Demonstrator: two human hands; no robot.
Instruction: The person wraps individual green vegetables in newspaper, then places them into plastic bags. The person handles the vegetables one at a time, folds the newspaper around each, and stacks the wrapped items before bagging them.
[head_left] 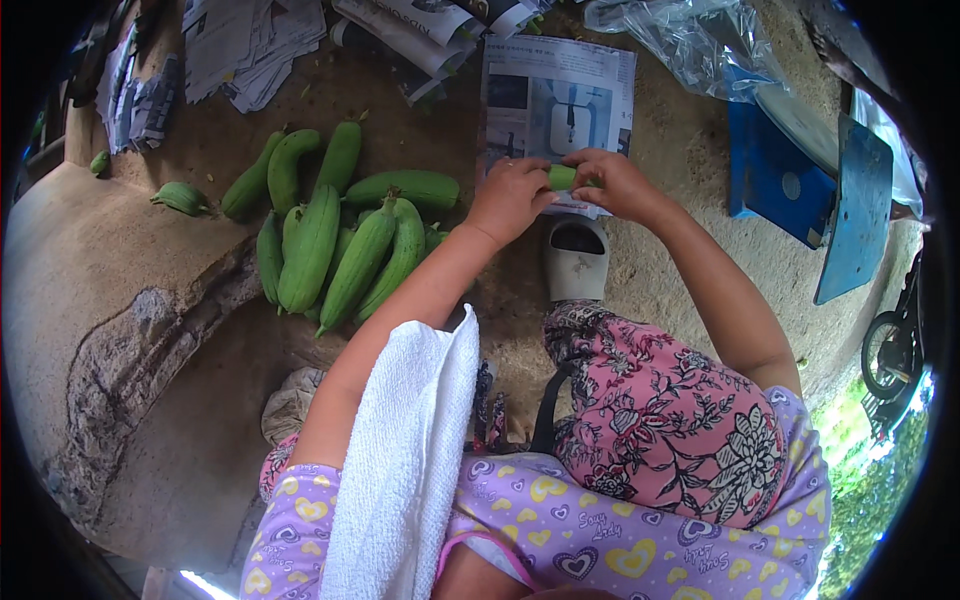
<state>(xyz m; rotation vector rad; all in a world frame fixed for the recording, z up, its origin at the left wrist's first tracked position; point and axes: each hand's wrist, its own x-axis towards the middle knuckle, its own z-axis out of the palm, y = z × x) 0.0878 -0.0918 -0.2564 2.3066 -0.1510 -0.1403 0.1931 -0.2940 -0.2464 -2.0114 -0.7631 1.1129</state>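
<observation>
A sheet of newspaper lies flat on the ground in front of me. Across its near end rests a green luffa gourd, mostly covered by my hands. My left hand is closed over the gourd's left part, fingers bent down onto it. Around its right part curl the fingers of my right hand. Just left of my left forearm sits a heap of several ridged green luffas, some lying over others.
Newspaper-wrapped rolls and loose paper sheets lie at the far side. Clear plastic is crumpled at far right, above a blue scale. My white clog is close below the newspaper. A small gourd lies at left.
</observation>
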